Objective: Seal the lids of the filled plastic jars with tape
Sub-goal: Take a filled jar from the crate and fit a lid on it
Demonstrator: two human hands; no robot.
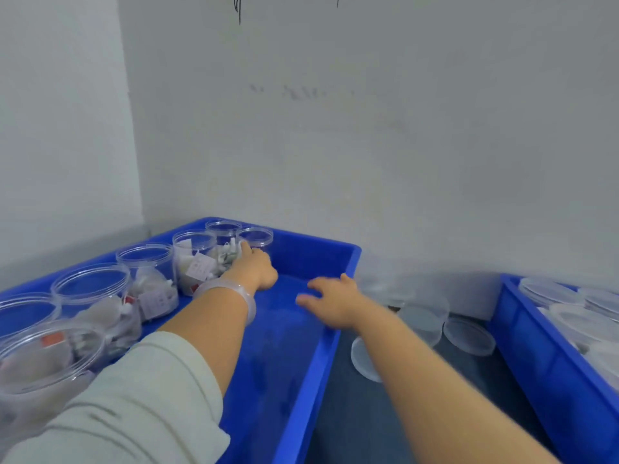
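left hand (256, 267) on far jar (255, 238), far-left in blue crate (321, 373); gripping or just touching: cannot tell, blurred | right hand (330, 303) spread, empty, over crate | filled jars (150, 279) row left | no tape visible, sealing probably all left

Blue crate (321, 333), clear jars (197, 259)
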